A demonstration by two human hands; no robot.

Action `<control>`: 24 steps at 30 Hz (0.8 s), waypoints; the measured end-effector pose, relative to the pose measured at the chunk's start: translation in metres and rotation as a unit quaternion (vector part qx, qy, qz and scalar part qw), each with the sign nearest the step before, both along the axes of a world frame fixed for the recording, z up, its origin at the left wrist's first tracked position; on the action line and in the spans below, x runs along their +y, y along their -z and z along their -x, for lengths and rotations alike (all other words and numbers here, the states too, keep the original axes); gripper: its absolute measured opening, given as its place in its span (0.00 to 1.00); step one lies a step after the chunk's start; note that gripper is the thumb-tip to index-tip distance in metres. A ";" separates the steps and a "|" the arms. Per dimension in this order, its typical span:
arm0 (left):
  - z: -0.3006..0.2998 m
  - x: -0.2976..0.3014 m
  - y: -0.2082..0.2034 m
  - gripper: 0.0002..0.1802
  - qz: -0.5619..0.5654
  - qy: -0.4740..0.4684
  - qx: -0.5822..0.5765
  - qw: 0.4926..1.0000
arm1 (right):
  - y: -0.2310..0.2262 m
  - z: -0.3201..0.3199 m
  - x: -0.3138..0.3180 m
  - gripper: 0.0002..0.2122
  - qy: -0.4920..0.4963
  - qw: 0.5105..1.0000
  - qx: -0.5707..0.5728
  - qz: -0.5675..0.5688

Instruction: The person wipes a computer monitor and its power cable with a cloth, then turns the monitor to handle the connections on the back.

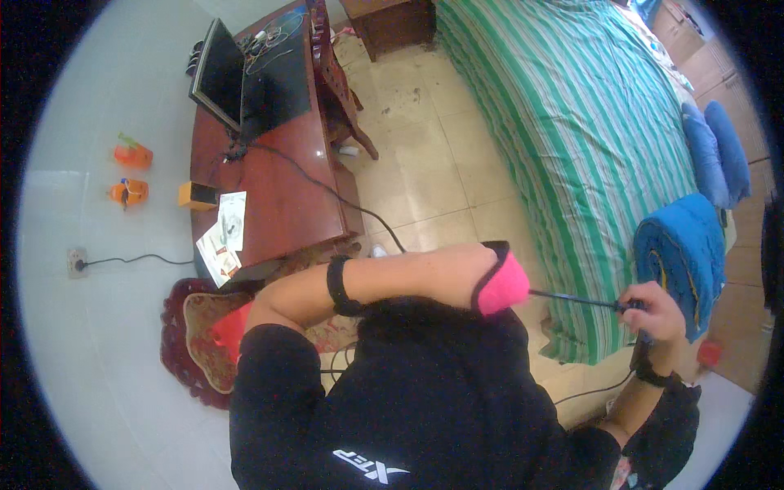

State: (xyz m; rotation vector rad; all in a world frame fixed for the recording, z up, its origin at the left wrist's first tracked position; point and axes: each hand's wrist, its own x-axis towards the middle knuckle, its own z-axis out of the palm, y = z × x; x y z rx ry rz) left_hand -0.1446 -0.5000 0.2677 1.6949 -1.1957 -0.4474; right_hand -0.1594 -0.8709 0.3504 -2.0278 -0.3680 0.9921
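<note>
— What have the hands got right now?

— I see my left hand [469, 273] at centre frame, tucked inside a pink mitt with black trim [500, 282], so I cannot tell whether it is open or curled. My right hand [653, 312], at the right of the frame, is closed around the dark handle of a thin black rod [572, 299].

— Where does the rod sit?

— It runs level from the right hand to the edge of the mitt, and its tip meets the pink fabric. Both sit above the dark sweater [408, 408] at the bottom of the frame.

— And around them?

— A bed with a green striped cover [572, 131] fills the upper right, with a rolled blue blanket [682, 253] just above the right hand. A reddish wooden table [278, 196] stands at upper left, carrying a dark monitor [219, 75] and some papers [224, 233].
</note>
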 end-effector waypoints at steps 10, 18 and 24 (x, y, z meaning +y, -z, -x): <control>0.011 0.109 0.038 0.11 -0.199 -0.161 -0.062 0.965 | 0.063 -0.091 -0.049 0.10 0.204 0.971 0.094 -0.077; 0.066 0.266 0.100 0.12 -0.234 -0.388 -0.087 0.887 | 0.087 -0.196 0.037 0.08 0.163 0.979 0.077 -0.090; 0.101 0.341 0.105 0.11 -0.252 -0.500 -0.048 0.827 | 0.113 -0.247 0.190 0.04 0.186 0.976 -0.019 -0.112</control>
